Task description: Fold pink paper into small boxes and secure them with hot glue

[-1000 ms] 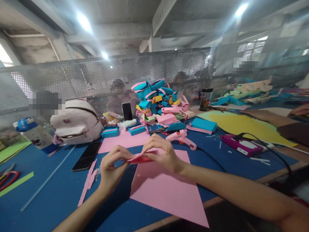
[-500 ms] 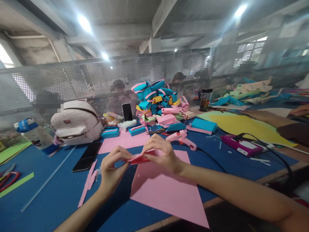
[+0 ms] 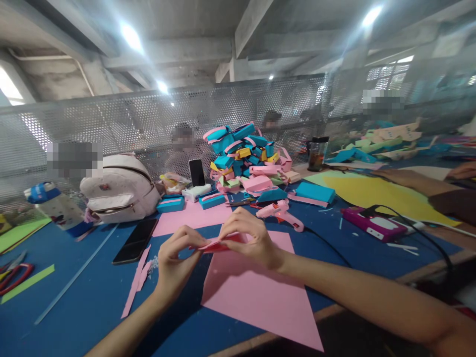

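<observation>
Between my two hands is a folded piece of pink paper [image 3: 220, 246], raised above the table. My left hand [image 3: 179, 257] pinches its left end between thumb and fingers. The fingers of my right hand [image 3: 251, 238] close on its right part and cover some of it. Below lies a large pink sheet [image 3: 260, 297] on the blue table, partly in the shadow of my hands. A pink hot glue gun [image 3: 279, 213] rests just beyond my right hand, its cord trailing right. Another pink sheet [image 3: 193, 216] lies behind my left hand.
A heap of blue, pink and yellow paper boxes [image 3: 245, 158] rises at the back. To the left are a phone [image 3: 136, 241], a backpack [image 3: 121, 191], a bottle [image 3: 61, 210] and scissors [image 3: 15, 275]. Rightward are a purple device [image 3: 372, 223] and another person's arm [image 3: 412, 183].
Both hands keep their hold on the folded pink paper, with only a slight shift of the fingers. The whole view has moved a little.
</observation>
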Demonstrator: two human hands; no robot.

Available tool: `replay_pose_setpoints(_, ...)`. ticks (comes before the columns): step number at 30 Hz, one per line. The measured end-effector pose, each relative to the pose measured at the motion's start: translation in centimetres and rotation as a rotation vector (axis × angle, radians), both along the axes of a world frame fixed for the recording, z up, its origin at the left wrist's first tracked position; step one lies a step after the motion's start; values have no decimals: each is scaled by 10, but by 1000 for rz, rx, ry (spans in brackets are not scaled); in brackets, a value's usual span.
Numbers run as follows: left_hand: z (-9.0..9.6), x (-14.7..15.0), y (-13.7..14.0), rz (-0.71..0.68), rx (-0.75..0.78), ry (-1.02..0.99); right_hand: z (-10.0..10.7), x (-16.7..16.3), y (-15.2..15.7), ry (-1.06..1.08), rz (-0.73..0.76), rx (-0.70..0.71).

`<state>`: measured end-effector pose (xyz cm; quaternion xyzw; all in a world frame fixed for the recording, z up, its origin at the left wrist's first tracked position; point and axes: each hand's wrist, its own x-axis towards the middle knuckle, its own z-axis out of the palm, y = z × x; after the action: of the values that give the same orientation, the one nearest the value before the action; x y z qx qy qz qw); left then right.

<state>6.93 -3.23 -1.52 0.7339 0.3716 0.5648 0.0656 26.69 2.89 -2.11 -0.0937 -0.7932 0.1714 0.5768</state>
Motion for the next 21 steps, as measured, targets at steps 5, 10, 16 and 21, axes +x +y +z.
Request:
replay_pose_setpoints(5,-2,-2,1,-13,-12,0,1,0,-1,3,0,18)
replay_pose_setpoints(10,-4,-3,1,-23,-5,13,1,-1,-1,-2,7,48)
replay_pose_setpoints(16,-3,0,-1,-23,7,30,0,-1,0,0,19,68)
replay_pose_setpoints(21,-3,0,-1,-31,51,52,0,-2,-1,10,18,89)
